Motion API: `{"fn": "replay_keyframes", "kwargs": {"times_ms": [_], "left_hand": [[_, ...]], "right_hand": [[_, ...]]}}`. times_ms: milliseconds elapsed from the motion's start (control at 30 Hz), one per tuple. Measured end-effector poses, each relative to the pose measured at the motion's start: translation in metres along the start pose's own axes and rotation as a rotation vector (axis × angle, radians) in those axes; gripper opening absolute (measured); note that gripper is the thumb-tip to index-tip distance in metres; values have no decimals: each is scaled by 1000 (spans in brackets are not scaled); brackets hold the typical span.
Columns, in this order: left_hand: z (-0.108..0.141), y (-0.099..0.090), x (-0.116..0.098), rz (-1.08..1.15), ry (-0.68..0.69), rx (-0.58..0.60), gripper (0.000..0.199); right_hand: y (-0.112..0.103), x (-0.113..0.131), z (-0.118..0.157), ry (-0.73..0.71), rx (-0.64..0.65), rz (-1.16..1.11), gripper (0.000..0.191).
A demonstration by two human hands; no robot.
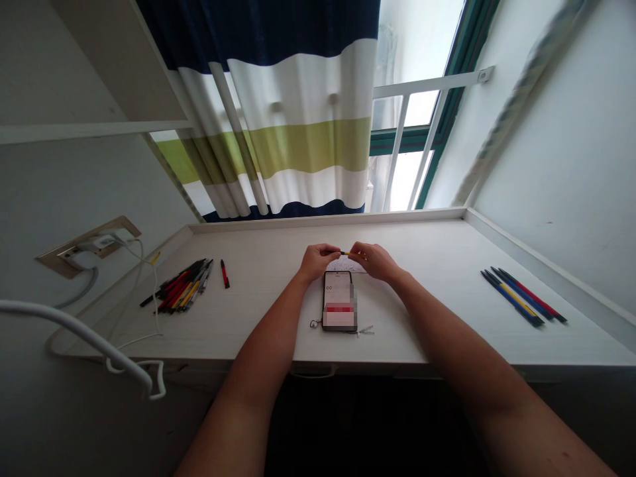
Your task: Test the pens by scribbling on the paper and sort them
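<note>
Both hands meet over the middle of the white desk, behind a phone. My left hand [318,260] pinches the dark end of a small yellow and black pen [346,253]. On its yellow end, the fingers of my right hand [371,258] are closed. A sheet of paper with small dark marks [350,265] lies beneath the hands, partly hidden by them. Just in front of it the phone [339,301] lies flat with its screen lit, a strap or cord at its lower corners.
A pile of red, yellow, black and grey pens [183,288] lies at the left, with a single red and black pen [224,273] beside it. Several pens [521,295] lie side by side at the right. White cables [155,291] hang over the desk's left end.
</note>
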State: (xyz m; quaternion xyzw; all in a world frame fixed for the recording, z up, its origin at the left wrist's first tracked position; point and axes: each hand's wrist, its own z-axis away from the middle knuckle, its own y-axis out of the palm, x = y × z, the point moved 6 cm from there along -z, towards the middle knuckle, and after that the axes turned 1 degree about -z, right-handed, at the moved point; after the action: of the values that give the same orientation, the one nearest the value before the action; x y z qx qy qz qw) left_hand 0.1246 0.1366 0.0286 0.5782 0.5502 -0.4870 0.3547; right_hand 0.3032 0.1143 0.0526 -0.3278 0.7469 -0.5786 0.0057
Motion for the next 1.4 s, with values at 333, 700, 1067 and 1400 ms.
{"fn": "replay_keyframes", "kwargs": {"times_ms": [333, 700, 1067, 1400], "left_hand": [[1, 3, 0, 30, -7, 17, 22], [3, 2, -8, 78, 21, 52, 25], [0, -1, -3, 256, -1, -170, 31], [1, 12, -1, 237, 29, -95, 37]], "right_hand": [[-3, 0, 1, 37, 51, 11, 33], [-2, -1, 3, -42, 88, -201, 34], [-3, -17, 2, 313, -159, -1337, 41], [-4, 1, -1, 360, -209, -1907, 49]]}}
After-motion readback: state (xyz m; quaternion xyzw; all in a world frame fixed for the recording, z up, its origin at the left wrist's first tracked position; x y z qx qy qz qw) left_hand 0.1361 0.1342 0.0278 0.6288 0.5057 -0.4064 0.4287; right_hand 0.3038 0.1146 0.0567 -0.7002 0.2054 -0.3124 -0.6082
